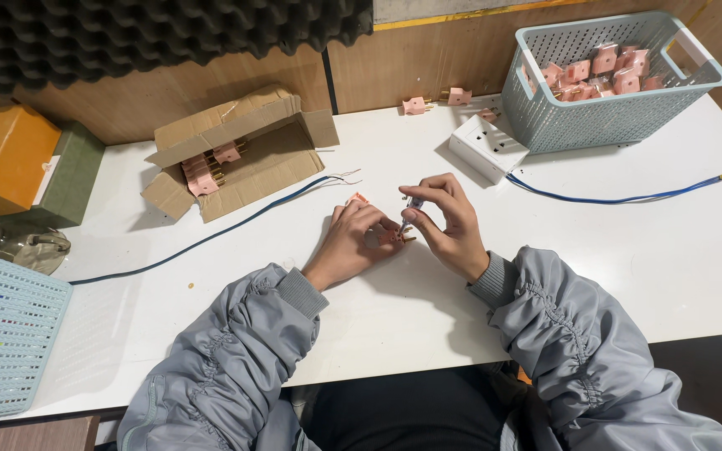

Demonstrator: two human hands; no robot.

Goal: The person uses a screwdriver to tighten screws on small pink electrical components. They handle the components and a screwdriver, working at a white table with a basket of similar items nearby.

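Plug: the small pink plug lies on the white table under my left fingertips; its brass prongs point right, toward my other hand
Left hand: my left hand presses it flat; fingers close together on its body
Right hand: my right hand pinches a thin screwdriver between thumb and forefinger; shaft near upright, tip down on the plug
Nearer: both touch; the tool comes from above right

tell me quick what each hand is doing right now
Left hand: closed on a small pink plug, pressing it to the white table.
Right hand: closed on a small screwdriver, tip on the plug.
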